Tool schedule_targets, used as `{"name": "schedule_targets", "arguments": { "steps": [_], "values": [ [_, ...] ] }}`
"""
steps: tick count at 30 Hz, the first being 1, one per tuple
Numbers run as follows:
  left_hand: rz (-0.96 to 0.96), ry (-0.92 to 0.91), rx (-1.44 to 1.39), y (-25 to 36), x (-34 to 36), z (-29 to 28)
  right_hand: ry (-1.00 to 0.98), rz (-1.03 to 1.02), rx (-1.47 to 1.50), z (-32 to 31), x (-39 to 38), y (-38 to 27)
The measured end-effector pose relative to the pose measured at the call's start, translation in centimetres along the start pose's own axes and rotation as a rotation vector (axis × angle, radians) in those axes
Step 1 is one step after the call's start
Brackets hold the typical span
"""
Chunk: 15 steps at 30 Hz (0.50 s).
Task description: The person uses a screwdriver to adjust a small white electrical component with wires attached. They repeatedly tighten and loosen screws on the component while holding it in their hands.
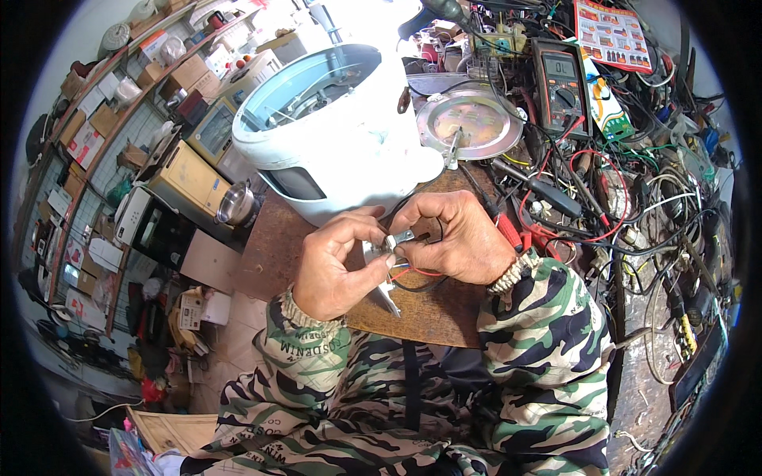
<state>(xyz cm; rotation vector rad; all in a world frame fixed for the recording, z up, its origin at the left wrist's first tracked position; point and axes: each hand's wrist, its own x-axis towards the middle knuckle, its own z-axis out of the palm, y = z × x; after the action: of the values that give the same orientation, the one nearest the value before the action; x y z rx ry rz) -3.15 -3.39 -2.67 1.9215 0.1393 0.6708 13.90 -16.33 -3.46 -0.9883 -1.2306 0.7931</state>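
My left hand (332,266) pinches a small silvery metal part (403,237) over the table, between thumb and fingers. From the other side, the thumb and forefinger of my right hand (462,238) close on the same part or on something joined to it; the fingers hide the exact contact. Thin red and pale wires (417,271) hang below it. Beside them a narrow metal bracket (386,300) juts out toward me under my left hand. Just beyond my hands stands a white appliance housing (357,151), tilted, with its wide round opening showing a light-blue inside.
A round metal plate (470,119) lies right of the housing. A multimeter (560,87), a black-handled tool (548,194) and tangled cables crowd the bench on the right. The brown wooden table (274,238) ends near my lap. Shelves and old appliances fill the left.
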Motion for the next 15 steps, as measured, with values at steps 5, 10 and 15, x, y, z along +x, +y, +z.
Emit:
{"name": "schedule_targets", "arguments": {
  "steps": [5,10,15],
  "values": [
    [-0.011,0.003,0.001,0.07,0.09,0.11,0.014,0.073,0.100,0.05,-0.03,0.17],
    [-0.019,0.005,0.014,-0.11,0.15,0.24,0.048,0.043,0.068,0.09,-0.17,0.21],
    [-0.013,0.022,0.119,-0.14,0.21,0.12,0.078,0.022,-0.013,0.21,-0.20,-0.22]
  ]
}}
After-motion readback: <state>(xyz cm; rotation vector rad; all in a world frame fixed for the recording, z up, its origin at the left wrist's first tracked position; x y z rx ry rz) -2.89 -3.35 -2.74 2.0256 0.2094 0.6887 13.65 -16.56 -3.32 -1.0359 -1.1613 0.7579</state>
